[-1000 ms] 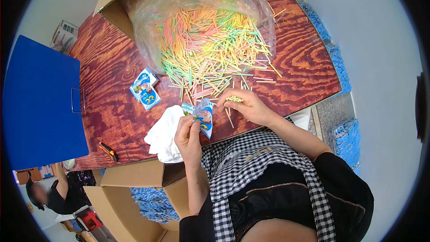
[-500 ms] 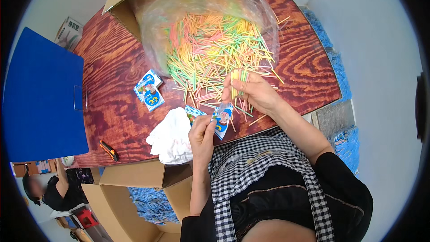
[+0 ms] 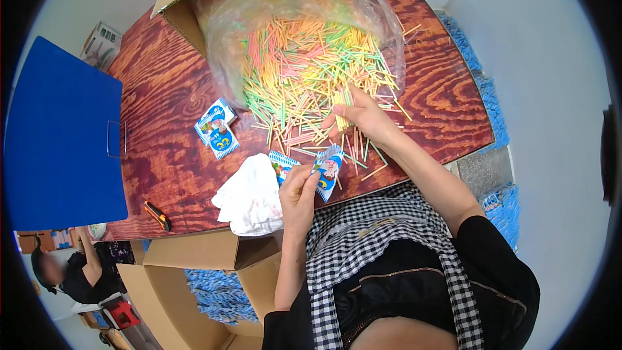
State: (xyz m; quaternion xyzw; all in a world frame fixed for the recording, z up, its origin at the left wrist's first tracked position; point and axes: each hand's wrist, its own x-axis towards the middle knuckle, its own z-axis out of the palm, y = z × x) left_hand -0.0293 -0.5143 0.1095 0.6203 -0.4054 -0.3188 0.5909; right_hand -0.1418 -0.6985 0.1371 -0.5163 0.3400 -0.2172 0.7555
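My left hand (image 3: 300, 189), near the table's front edge, pinches a small blue-and-white printed packet (image 3: 328, 172) by its side. Between the fingers and thumb of my right hand (image 3: 363, 116) is a small bunch of thin pastel sticks (image 3: 341, 110), yellow and green. That hand is at the near edge of a large heap of similar sticks (image 3: 304, 65), pink, orange, yellow and green, spilling from a clear plastic bag (image 3: 223, 71). Another packet (image 3: 281, 165) lies partly behind my left hand. To the left, more packets (image 3: 218, 129) overlap on the table.
A white cloth (image 3: 249, 198) and an orange-black utility knife (image 3: 157, 216) lie on the wood-grain table (image 3: 155, 136). The bag sits in a cardboard box (image 3: 184, 23). Below the edge, an open carton (image 3: 152, 298) holds blue packets. A blue panel (image 3: 65, 142) stands left; another person (image 3: 81, 272) is beyond.
My right hand has moved slightly up and away from the packet, still with the sticks. The packet in my left hand has shifted a little to the right and tilted.
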